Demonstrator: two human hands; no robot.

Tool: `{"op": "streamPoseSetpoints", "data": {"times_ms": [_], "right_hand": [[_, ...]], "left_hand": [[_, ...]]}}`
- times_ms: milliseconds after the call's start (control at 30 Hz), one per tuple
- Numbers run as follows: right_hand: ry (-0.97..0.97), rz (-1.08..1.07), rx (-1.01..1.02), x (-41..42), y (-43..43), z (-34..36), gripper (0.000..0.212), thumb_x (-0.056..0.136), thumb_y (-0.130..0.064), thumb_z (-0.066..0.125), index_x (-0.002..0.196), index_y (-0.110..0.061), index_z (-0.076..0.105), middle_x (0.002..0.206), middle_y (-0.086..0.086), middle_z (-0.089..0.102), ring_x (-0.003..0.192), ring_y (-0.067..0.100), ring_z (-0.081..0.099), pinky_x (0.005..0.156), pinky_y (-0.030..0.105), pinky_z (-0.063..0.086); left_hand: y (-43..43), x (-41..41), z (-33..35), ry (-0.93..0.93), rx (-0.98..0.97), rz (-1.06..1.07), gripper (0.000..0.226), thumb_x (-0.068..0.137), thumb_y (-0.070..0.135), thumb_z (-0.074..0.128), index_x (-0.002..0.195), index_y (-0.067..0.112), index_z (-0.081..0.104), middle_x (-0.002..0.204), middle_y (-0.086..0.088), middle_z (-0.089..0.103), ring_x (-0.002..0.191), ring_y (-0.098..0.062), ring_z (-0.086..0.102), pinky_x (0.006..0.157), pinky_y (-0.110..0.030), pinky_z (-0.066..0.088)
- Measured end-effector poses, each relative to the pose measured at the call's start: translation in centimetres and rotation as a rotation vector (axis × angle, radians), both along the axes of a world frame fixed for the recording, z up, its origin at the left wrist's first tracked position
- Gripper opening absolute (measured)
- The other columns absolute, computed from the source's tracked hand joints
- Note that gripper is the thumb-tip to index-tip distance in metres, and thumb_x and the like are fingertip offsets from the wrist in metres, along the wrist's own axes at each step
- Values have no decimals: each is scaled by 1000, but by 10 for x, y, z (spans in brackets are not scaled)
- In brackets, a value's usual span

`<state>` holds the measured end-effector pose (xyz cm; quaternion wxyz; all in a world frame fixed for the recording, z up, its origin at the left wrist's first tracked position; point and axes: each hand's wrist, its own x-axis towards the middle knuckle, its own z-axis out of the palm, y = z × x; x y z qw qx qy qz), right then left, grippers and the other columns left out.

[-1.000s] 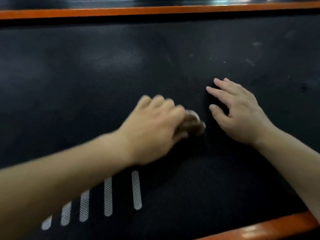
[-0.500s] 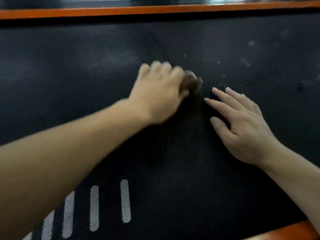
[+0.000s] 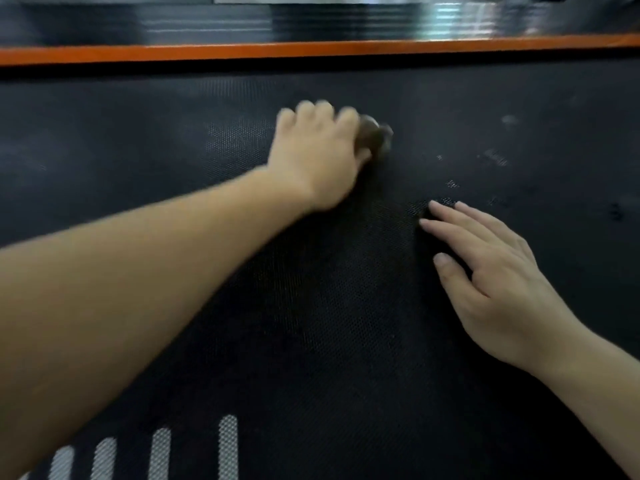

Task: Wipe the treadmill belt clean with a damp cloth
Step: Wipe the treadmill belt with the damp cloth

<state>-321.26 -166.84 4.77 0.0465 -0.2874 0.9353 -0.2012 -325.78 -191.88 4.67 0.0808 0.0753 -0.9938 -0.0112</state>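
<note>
Sliding farther up the belt, gripping the cloth in the left hand, resting the right hand open. Not done yet: leaving white specks to wipe.

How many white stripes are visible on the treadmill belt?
4 stripes, side by side at the bottom left of the belt, their tops stepping down toward the left. A fifth may be cut off at the picture's corner.

My left hand and right hand, two; one cloth in my left; one belt; four white stripes; one orange rail.
</note>
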Motion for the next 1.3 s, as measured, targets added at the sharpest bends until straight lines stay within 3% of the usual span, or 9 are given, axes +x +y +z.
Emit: {"op": "streamPoseSetpoints", "data": {"times_ms": [100,300,433,600,833,933,1033,1167,1300], "right_hand": [[-3,15,15,2,1,1,55,95,-43,33,148,-34,44,160,-24,24,150,-2,6,125,38,8],[-60,87,170,-11,-5,15,68,89,-60,23,153,-38,30,163,-23,14,150,-2,-2,124,29,-1],[-48,170,265,-36,-3,19,79,80,-76,12,154,-46,20,164,-25,1,150,0,-14,124,32,-7],[-15,191,243,-35,-2,8,73,88,-71,13,156,-45,16,165,-22,-6,149,3,-20,124,37,-10],[23,190,232,-37,0,4,72,90,-72,15,156,-43,20,166,-16,2,153,10,-11,125,42,-4],[33,197,232,-37,1,2,71,91,-72,14,156,-43,18,166,-17,0,152,8,-14,125,43,-2],[53,197,207,-37,2,0,71,91,-72,15,156,-42,20,166,-16,2,152,9,-12,125,44,-1],[97,209,140,-37,2,-4,69,92,-68,26,154,-37,29,165,-14,16,153,9,0,125,44,5],[-37,10,-281,-45,8,-3,73,84,-60,47,149,-28,34,149,-15,44,139,-4,32,117,19,23]], "left_hand": [[-15,-27,2,-20,122,144,49,100,55,42,133,19,47,134,-15,51,126,-37,44,105,-51,30],[21,35,-13,159,120,-158,40,95,55,47,114,20,52,113,-9,55,108,-36,49,93,-48,34],[-22,-36,3,23,-19,106,50,99,54,45,132,16,47,133,-18,51,125,-39,45,105,-50,31],[-70,-91,12,-66,74,430,61,100,56,43,142,12,40,144,-23,44,134,-43,39,110,-55,28],[-27,-59,0,32,86,48,48,100,55,45,130,18,47,130,-16,51,125,-39,44,107,-53,29],[-51,-89,8,-9,-28,238,53,101,53,43,137,14,44,137,-22,47,129,-41,41,108,-54,29],[-59,-107,9,-7,37,401,53,101,51,44,139,13,42,142,-23,44,133,-42,38,109,-54,28],[-36,-91,8,-18,156,230,50,99,55,47,134,19,47,135,-19,49,129,-40,41,107,-53,30],[19,-18,3,6,177,-145,40,95,56,52,121,26,53,119,-9,53,115,-35,47,96,-47,34]]}}
